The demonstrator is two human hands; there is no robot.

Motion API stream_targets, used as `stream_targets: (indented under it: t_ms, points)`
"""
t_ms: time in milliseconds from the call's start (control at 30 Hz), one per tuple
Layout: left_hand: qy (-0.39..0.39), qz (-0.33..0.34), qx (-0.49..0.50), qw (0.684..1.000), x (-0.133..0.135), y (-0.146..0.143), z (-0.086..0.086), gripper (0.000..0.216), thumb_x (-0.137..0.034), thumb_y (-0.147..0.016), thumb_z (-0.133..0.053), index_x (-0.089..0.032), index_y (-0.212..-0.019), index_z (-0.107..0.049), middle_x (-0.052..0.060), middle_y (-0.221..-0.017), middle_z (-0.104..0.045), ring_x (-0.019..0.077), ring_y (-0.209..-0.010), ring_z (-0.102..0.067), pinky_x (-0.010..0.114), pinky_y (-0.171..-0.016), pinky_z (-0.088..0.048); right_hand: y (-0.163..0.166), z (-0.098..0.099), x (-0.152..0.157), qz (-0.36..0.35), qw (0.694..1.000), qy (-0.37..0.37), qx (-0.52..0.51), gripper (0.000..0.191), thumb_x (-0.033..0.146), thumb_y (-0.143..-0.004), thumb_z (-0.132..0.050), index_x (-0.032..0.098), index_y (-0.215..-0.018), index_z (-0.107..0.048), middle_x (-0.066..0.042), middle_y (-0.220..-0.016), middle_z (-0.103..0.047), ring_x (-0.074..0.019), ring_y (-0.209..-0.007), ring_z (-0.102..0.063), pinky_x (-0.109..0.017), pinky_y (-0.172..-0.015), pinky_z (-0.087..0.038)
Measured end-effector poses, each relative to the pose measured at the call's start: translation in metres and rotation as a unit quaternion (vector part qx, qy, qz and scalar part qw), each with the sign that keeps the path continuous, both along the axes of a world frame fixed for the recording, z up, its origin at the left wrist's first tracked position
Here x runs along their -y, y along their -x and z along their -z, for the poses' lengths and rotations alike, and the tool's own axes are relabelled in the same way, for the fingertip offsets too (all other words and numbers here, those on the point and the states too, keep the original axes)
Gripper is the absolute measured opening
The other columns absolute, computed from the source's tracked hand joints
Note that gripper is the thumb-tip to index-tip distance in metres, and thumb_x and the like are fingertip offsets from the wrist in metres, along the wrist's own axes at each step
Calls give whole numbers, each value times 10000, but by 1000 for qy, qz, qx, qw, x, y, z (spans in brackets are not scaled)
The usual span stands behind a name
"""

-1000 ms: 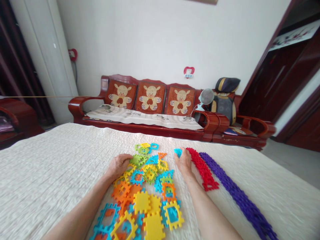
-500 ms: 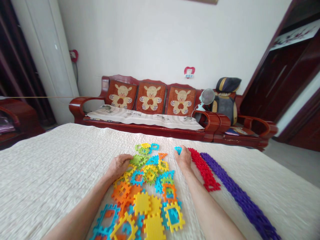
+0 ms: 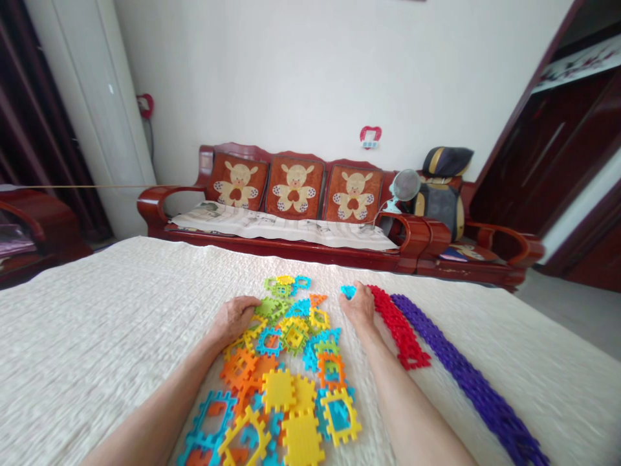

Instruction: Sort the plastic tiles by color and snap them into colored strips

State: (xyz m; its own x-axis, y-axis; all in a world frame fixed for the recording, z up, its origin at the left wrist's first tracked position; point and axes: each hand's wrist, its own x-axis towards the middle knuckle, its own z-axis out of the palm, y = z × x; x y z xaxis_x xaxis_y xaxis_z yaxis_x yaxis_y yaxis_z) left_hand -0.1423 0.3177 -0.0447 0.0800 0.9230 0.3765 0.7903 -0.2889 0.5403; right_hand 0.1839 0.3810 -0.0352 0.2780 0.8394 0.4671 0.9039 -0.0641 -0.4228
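Observation:
A heap of toothed plastic building pieces in several colours lies between my hands on the cream cloth. My left hand (image 3: pixel 237 318) rests at the heap's left edge, fingers curled together. Its fingertips reach a green building piece (image 3: pixel 272 309), and a yellow frame piece (image 3: pixel 255 330) lies beside them; what they grip, if anything, is hidden. Beyond the heap's right side, my right hand (image 3: pixel 359 305) is closed at a small blue building piece (image 3: pixel 347 291), pinching it near the cloth. Nearer to me lie yellow square plates (image 3: pixel 303 440) and orange frame pieces (image 3: pixel 239 367).
Right of my right hand runs a row of red pieces (image 3: pixel 396 327), with a longer purple row (image 3: pixel 468 375) beside it. The cream cloth (image 3: pixel 97 336) covers the table. Behind it stand a wooden sofa (image 3: pixel 291 248) with bear cushions and a small fan (image 3: pixel 405 186).
The view has shifted slightly. Both hands stay in nearly the same places, and the blue piece at my right hand looks tilted a little differently.

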Motion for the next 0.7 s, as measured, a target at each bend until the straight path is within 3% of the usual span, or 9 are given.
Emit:
stream_targets:
  t_ms: [100, 267, 467, 567, 700]
  points:
    - [-2, -1, -12, 1000, -1, 0, 1, 370, -224, -770, -385, -209, -959, -702, 34, -1020, -701, 177, -958, -627, 285, -896, -455, 0, 0, 2, -30, 998, -48, -7, 502, 349, -738, -520, 112, -1181, -523, -156, -1116, -563, -288, -1052, -500, -380, -908, -383]
    - [1, -12, -11, 1000, 1, -1, -1, 361, -208, -765, -397, -206, -946, -709, 31, -1003, -706, 179, -950, -632, 278, -886, -461, 14, -4, -1, -213, 971, -106, -12, 344, 245, -782, -439, 155, -1080, -585, -87, -1080, -620, -201, -1031, -540, -322, -952, -382]
    - [5, -12, -4, 1000, 3, -1, -5, 351, -200, -785, -402, -194, -966, -703, 35, -1004, -706, 171, -935, -633, 276, -888, -455, 58, -13, -12, -347, 937, -18, 41, 369, 140, -784, -424, 180, -1107, -597, -62, -1186, -601, -160, -1125, -517, -286, -1005, -348]
    - [16, -18, -2, 1000, 5, -2, -7, 349, -179, -776, -409, -186, -963, -704, 38, -1006, -705, 167, -937, -631, 269, -883, -453, 74, -16, -15, -344, 936, 49, 61, 417, 132, -794, -430, 185, -1190, -551, -71, -1262, -555, -163, -1164, -493, -297, -1016, -336]
    - [23, -18, 2, 1000, 6, -3, -8, 349, -168, -775, -410, -187, -964, -704, 35, -1015, -703, 162, -945, -626, 264, -885, -446, 81, -18, -14, -341, 934, 79, 69, 399, 148, -780, -471, 173, -1167, -565, -89, -1182, -593, -187, -1096, -535, -310, -959, -382]
